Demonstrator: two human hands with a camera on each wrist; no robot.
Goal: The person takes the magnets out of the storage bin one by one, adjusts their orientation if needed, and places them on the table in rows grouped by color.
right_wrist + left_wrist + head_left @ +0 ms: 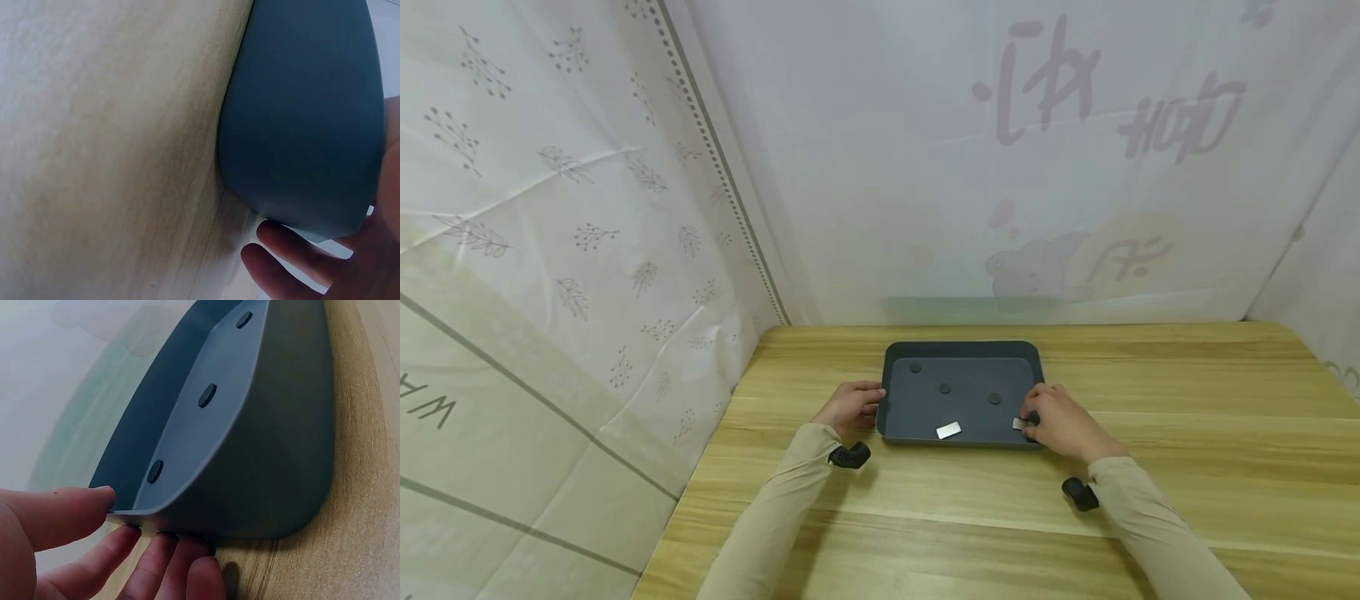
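Note:
A dark grey rectangular tray (962,351) lies on the table, holding several small dark round discs, one of them the middle disc (945,388), and a silver rectangular piece (949,430) near its front wall. My left hand (850,406) grips the tray's left end; in the left wrist view the thumb is at the rim and the fingers are outside the wall. Over the front right corner, my right hand (1063,423) pinches a small dark disc (1033,417), beside a second silver piece (1018,423) partly covered by the fingers. In the right wrist view, the tray wall hides the fingertips inside.
The wooden table (925,533) extends around the tray on all sides. Behind it hangs a pale printed curtain (880,167), with another patterned curtain (587,192) at the left. A black wrist camera (850,455) sits under the left sleeve, another camera (1079,494) under the right.

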